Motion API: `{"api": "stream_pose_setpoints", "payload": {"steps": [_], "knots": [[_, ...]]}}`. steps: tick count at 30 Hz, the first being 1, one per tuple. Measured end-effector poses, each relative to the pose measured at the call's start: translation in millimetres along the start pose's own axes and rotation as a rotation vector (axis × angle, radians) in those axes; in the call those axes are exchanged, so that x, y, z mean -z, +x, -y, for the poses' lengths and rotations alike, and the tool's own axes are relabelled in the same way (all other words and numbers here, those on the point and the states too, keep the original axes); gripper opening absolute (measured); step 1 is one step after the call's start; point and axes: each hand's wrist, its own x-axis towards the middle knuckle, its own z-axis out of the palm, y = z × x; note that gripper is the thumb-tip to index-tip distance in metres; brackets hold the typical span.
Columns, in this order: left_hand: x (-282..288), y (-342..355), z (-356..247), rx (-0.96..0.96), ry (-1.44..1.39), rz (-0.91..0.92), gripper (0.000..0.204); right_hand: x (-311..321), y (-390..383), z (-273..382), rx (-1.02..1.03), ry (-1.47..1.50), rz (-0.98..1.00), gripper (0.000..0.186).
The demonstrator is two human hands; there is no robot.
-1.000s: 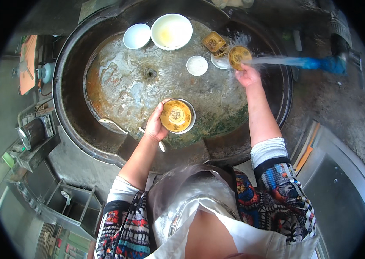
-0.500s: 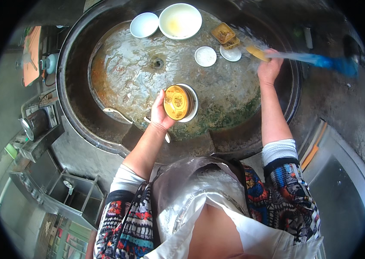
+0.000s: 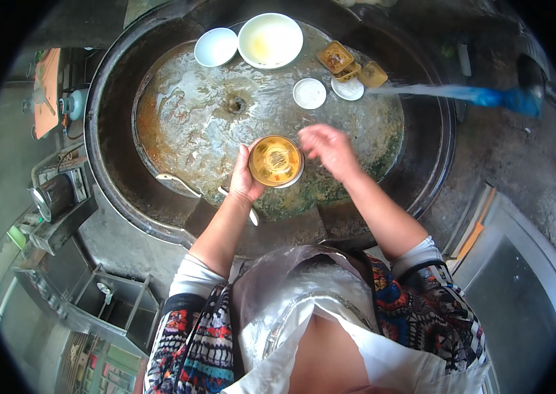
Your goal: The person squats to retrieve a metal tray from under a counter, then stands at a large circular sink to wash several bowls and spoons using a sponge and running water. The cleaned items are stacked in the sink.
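My left hand point(image 3: 245, 177) holds an amber-yellow round bowl point(image 3: 276, 161) by its left side, thumb up along the rim. A white rim point(image 3: 296, 179) shows partly from under this bowl; the rest of that piece is hidden. Just right of the bowl, my right hand point(image 3: 330, 151) is in the air, its fingers smeared by motion. Small yellow-brown square dishes point(image 3: 335, 56) lie in a group at the far right of the basin, one of them a separate yellow dish point(image 3: 373, 74) at the right. A blue-ended hose point(image 3: 488, 98) sends water toward them.
A big dark round basin point(image 3: 110, 125) with a wet floor surrounds everything. Toward the back stand a large white bowl point(image 3: 270, 41) and a smaller white bowl point(image 3: 216, 47). Two small white dishes lie near the yellow ones. A white spoon point(image 3: 179, 184) rests by the near left wall.
My right hand has let go of the yellow dish beside the water stream and moved left and nearer, toward the amber bowl. That bowl has been tilted, and its inside now faces up.
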Motion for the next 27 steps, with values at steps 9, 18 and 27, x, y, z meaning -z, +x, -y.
{"api": "stream_pose_setpoints", "payload": {"steps": [9, 18, 27], "knots": [[8, -15, -11, -0.023, 0.025, 0.14, 0.056, 134, 129, -94, -0.487, 0.304, -0.833, 0.016], [4, -18, -13, -0.016, 0.045, 0.112, 0.058, 156, 74, -69, -0.343, -0.082, -0.856, 0.019], [-1, -22, -5, 0.003, 0.048, 0.108, 0.057, 167, 68, -30, 0.26, -1.074, -0.927, 0.021]]}}
